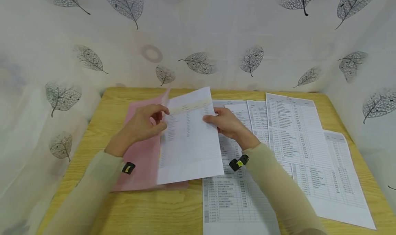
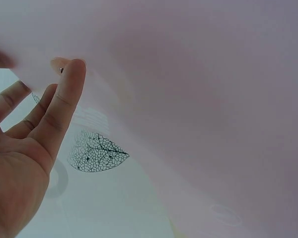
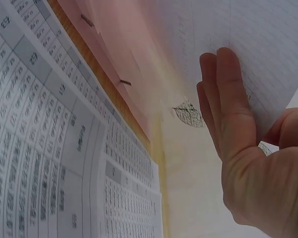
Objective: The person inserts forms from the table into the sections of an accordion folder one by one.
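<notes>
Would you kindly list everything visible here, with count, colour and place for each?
Held sheet: one, white with a printed table, lifted over the middle of the table, its left edge over the folder.
Folder: one, pink, lying left of centre, its cover raised at the far end.
Loose printed sheets: several, overlapping so the exact count cannot be told, white with grey tables, spread over the right half.
Table: one, light wood, beneath everything.
Curtain: cream with grey leaf print, behind and at both sides.
Wrist devices: two, black, one on each wrist.
Left hand: holds the sheet's left edge by the folder cover.
Right hand: pinches the sheet's right edge.
</notes>
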`<state>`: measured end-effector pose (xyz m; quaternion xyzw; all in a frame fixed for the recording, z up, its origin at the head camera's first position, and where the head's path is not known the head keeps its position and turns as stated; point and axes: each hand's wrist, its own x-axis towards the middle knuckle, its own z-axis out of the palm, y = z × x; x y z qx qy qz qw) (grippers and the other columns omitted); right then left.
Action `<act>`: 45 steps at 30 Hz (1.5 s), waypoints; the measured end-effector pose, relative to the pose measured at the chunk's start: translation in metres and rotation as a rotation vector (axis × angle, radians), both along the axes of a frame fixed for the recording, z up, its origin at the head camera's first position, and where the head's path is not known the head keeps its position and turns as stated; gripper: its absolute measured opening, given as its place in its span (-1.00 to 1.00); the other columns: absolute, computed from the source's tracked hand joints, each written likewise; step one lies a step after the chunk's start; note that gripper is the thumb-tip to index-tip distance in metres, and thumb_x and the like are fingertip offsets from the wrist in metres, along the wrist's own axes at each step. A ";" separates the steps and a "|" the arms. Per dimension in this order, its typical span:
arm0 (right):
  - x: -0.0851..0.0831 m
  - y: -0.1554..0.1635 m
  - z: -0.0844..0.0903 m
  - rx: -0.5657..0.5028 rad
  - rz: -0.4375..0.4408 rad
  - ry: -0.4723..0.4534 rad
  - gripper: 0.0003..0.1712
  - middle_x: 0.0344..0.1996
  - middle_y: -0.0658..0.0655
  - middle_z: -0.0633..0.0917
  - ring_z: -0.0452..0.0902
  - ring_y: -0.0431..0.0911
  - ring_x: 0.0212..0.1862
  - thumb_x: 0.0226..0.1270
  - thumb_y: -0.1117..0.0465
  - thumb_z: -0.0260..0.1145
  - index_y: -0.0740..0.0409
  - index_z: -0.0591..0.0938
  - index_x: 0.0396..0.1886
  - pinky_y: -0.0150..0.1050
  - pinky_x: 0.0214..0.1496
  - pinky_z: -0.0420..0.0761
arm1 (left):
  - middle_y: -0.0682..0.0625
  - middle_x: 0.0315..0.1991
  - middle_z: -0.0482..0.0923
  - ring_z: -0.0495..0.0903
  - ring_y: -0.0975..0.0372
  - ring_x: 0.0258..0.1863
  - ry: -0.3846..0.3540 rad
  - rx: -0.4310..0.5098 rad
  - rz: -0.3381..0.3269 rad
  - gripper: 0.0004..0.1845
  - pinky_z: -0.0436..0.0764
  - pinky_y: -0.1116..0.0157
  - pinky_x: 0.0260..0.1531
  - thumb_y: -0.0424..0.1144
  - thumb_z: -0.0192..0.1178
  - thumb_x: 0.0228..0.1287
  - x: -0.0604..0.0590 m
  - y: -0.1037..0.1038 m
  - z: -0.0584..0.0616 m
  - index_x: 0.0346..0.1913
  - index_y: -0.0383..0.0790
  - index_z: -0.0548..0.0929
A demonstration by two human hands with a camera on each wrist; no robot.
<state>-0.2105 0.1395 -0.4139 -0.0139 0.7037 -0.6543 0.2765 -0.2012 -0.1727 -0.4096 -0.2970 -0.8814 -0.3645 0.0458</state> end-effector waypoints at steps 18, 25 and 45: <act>0.006 -0.009 -0.002 0.005 -0.016 -0.137 -0.48 -0.11 0.24 0.77 0.79 -0.07 -0.23 0.68 0.08 0.08 0.36 0.49 0.39 -0.18 -0.21 0.81 | -0.06 -0.35 0.59 0.60 0.18 -0.33 0.011 -0.014 -0.014 -0.68 0.62 0.18 -0.34 -0.39 0.30 0.15 -0.002 0.003 0.001 0.01 -0.30 0.70; 0.006 -0.006 -0.008 0.003 -0.016 -0.098 -0.54 -0.24 0.19 0.76 0.77 -0.12 -0.34 0.64 0.24 0.14 0.44 0.51 0.36 -0.10 -0.15 0.83 | -0.05 -0.35 0.58 0.59 0.17 -0.33 0.001 -0.018 -0.014 -0.69 0.65 0.06 -0.32 -0.38 0.29 0.15 -0.002 0.003 0.001 0.00 -0.32 0.70; 0.009 -0.054 -0.016 0.026 -0.092 -0.017 -0.66 -0.29 0.25 0.76 0.75 -0.11 -0.45 0.54 0.23 0.28 0.41 0.68 0.11 -0.14 -0.28 0.82 | -0.05 -0.35 0.60 0.60 0.17 -0.34 0.009 0.000 -0.003 -0.68 0.65 0.09 -0.31 -0.38 0.28 0.15 -0.001 0.002 -0.003 0.00 -0.30 0.70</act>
